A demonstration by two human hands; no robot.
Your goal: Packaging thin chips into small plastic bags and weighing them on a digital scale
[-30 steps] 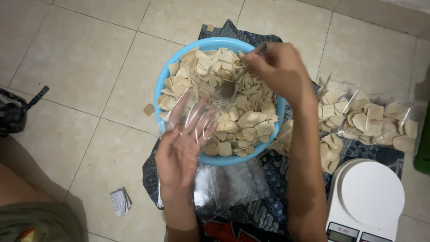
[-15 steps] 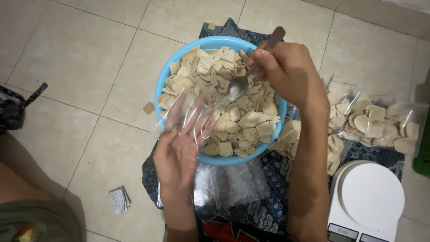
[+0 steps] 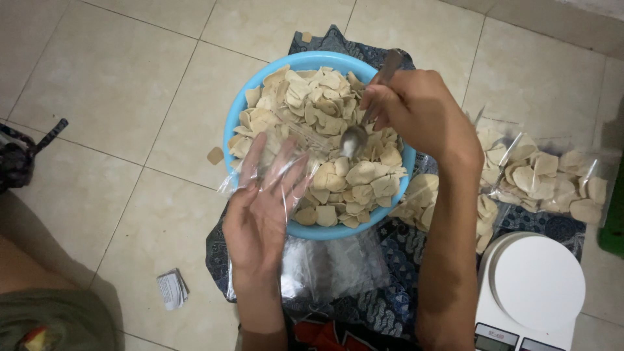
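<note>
Dipping lower than a moment ago, the spoon now has its bowl down among the pale crackers in the blue basin, where half a second earlier it sat higher against the far side. The right hand is closed around its handle. The left hand has barely shifted; its fingers pinch a clear plastic bag spread open at the basin's near rim. Filled bags lie beside a white scale.
</note>
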